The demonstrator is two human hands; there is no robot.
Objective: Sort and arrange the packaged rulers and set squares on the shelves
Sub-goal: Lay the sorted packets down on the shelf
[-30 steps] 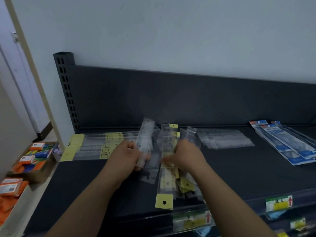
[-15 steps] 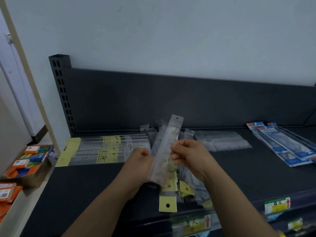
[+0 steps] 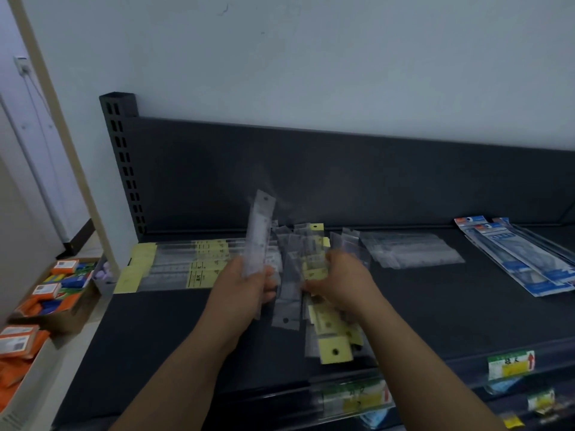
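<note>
My left hand (image 3: 241, 284) grips a clear packaged ruler (image 3: 260, 231) by its lower end and holds it upright above the dark shelf (image 3: 174, 334). Just to its right, my right hand (image 3: 342, 283) reaches into a loose pile of clear and yellow-tagged ruler packs (image 3: 314, 293) in the middle of the shelf; its fingers are curled on packs in the pile. A neat row of long yellow-labelled rulers (image 3: 174, 267) lies at the left. Clear packs (image 3: 407, 251) lie flat to the right. Blue-carded packs (image 3: 522, 256) lie at the far right.
The shelf's dark back panel (image 3: 311, 175) and perforated upright (image 3: 123, 163) stand behind. Price labels (image 3: 510, 365) hang on the front edge. Cardboard boxes of orange and blue items (image 3: 53, 287) sit on the floor at the left.
My right hand let go of the clear ruler and dropped into the pile. My left hand now holds that ruler alone, more upright and further left.
</note>
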